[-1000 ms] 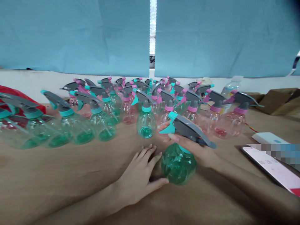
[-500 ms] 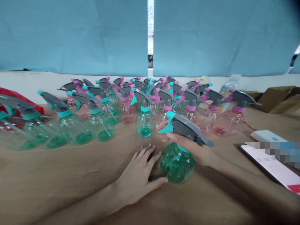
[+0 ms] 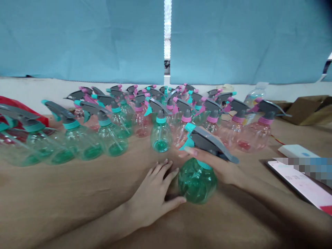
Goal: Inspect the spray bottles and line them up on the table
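A green spray bottle point(image 3: 197, 181) with a turquoise collar and a grey trigger head stands upright on the brown table point(image 3: 77, 204). My right hand point(image 3: 215, 160) is wrapped round its neck just under the head, fingers near the turquoise trigger. Flat on the table to the left of that bottle lies my left hand point(image 3: 155, 193), fingers spread and holding nothing. Its thumb tip comes close to the bottle's base; whether they touch I cannot tell. Directly behind stands another green spray bottle point(image 3: 161, 136).
Several green spray bottles point(image 3: 112, 140) stand at the left, with pink ones point(image 3: 255, 133) at the right and more behind. A phone point(image 3: 298, 183) and a white box point(image 3: 298, 152) lie at the right. Behind are a brown carton point(image 3: 307, 109), a red bag point(image 3: 20, 109) and a blue curtain point(image 3: 85, 38).
Almost nothing differs. The trigger of the held spray bottle and my right fingers have shifted very slightly. My left hand stays flat in the same place.
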The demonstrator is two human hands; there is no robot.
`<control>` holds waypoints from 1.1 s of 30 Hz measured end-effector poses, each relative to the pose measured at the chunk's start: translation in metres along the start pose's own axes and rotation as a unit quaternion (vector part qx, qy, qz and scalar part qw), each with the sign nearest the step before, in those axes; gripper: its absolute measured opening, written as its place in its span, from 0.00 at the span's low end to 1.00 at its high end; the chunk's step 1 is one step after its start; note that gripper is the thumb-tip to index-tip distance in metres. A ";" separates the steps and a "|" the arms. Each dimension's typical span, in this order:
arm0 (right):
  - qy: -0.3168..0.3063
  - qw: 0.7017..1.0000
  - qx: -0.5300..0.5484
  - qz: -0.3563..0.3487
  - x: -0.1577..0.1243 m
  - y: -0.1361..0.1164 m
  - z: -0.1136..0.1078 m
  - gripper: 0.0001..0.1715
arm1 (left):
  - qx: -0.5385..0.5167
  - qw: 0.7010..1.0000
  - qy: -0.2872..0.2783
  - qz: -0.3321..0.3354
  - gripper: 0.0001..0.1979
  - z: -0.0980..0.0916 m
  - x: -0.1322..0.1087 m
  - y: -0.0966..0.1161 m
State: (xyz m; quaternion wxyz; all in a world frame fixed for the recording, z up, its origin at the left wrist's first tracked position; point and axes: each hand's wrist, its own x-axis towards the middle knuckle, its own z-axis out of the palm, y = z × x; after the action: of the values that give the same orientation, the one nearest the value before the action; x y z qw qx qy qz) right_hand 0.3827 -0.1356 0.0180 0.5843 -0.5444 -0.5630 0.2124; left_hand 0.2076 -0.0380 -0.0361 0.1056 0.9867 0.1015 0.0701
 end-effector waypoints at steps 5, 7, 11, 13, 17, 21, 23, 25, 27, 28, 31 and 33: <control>0.041 0.999 -0.011 -0.011 0.000 -0.004 0.001 0.11 | 0.000 1.000 0.007 0.004 0.34 0.001 0.001 -0.001; 0.041 0.999 -0.017 -0.012 0.000 -0.004 0.001 0.13 | 0.002 1.000 0.006 0.005 0.34 0.000 0.001 -0.001; 0.028 1.000 0.004 -0.002 0.001 -0.004 0.002 0.13 | 0.009 1.000 -0.001 0.004 0.35 0.000 0.001 0.000; 0.032 0.999 0.011 -0.008 0.002 -0.003 0.002 0.11 | 0.008 1.000 -0.003 0.004 0.35 0.000 0.001 0.000; 0.015 1.000 -0.002 -0.003 0.001 -0.001 0.000 0.09 | 0.008 1.000 -0.003 0.004 0.35 0.001 0.001 0.000; 0.006 1.000 -0.005 0.026 -0.002 0.004 -0.002 0.12 | 0.008 1.000 0.001 0.007 0.35 0.002 0.001 -0.001; -0.003 0.999 -0.006 0.032 -0.003 0.005 -0.003 0.13 | 0.010 1.000 0.001 0.006 0.35 0.002 0.001 -0.002; -0.012 0.999 -0.007 0.037 -0.003 0.006 -0.004 0.14 | 0.011 1.000 0.000 0.005 0.35 0.002 0.001 -0.002; -0.021 0.999 -0.007 0.042 -0.003 0.005 -0.004 0.13 | 0.012 1.000 -0.001 0.004 0.35 0.001 0.001 -0.001; -0.023 0.999 -0.006 0.043 -0.003 0.005 -0.005 0.13 | 0.013 1.000 -0.002 0.003 0.35 0.001 0.001 -0.001; -0.026 0.999 -0.007 0.036 -0.003 0.004 -0.004 0.12 | 0.017 1.000 -0.007 0.003 0.35 0.001 0.001 0.000; -0.030 0.999 -0.006 0.030 -0.003 0.004 -0.004 0.12 | 0.018 1.000 -0.006 0.004 0.35 0.001 0.001 0.000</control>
State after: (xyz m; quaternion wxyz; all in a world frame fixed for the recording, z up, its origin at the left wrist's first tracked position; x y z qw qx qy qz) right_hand 0.3869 -0.1385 0.0144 0.5573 -0.5579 -0.5651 0.2426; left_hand 0.2087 -0.0380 -0.0368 0.0878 0.9892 0.0986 0.0631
